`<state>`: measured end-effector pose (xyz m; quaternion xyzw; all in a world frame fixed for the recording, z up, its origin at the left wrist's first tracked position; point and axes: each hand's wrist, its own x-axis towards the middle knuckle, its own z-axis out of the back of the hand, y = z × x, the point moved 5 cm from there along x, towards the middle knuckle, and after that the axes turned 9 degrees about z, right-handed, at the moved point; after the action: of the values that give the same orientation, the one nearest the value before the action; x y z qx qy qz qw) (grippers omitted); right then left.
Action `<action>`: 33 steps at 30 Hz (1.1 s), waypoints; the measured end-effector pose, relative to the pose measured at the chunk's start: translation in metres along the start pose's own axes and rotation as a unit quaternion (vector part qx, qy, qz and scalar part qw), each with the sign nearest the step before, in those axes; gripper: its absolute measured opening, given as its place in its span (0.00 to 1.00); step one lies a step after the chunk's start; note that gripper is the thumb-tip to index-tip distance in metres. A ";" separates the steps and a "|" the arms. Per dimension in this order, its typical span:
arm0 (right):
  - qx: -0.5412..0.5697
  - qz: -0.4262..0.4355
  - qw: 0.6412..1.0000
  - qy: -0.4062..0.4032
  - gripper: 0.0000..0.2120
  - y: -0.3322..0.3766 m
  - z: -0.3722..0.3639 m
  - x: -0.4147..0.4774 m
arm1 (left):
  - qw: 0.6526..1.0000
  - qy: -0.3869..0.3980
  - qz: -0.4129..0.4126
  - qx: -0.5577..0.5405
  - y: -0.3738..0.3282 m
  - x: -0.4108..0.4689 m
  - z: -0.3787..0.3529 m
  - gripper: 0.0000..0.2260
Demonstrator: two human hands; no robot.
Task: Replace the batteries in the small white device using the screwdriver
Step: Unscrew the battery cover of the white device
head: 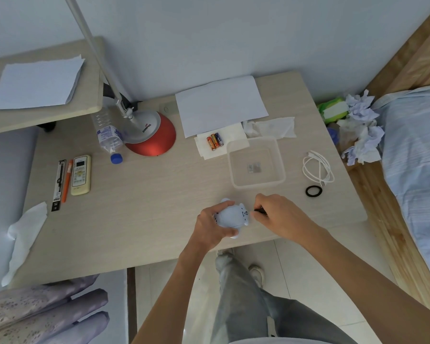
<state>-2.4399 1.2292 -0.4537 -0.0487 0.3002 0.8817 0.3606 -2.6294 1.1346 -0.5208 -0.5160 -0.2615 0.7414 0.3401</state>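
Note:
The small white device (231, 216), rounded like a little animal figure, lies near the table's front edge. My left hand (212, 225) wraps around its left side and grips it. My right hand (277, 214) pinches a dark screwdriver (258, 210) whose tip meets the device's right end. Most of the screwdriver is hidden inside my fingers. Three batteries (215, 141), two orange and one dark blue, rest on a white tissue (233, 141) farther back.
A clear plastic tub (279, 167) stands just behind my hands. A coiled white cable (318, 170) and black ring (313, 191) lie right. Red-based lamp (157, 137), bottle (108, 135), remote (80, 175) and pens (62, 182) sit left. Paper (221, 105) lies at the back.

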 end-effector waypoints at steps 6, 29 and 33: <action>-0.059 -0.003 0.998 0.005 0.16 -0.002 0.001 0.002 | 1.000 -0.001 -0.003 -0.001 0.000 -0.002 -0.001 0.36; -0.056 0.011 0.998 -0.024 0.12 -0.002 -0.007 -0.002 | 1.000 0.005 -0.001 0.002 -0.002 -0.002 -0.003 0.35; -0.062 0.010 0.998 -0.031 0.06 -0.005 -0.007 -0.002 | 1.000 0.004 -0.002 0.004 -0.003 -0.002 -0.004 0.36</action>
<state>-2.4362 1.2274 -0.4611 -0.0405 0.2346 0.9033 0.3569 -2.6242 1.1348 -0.5191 -0.5170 -0.2583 0.7396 0.3448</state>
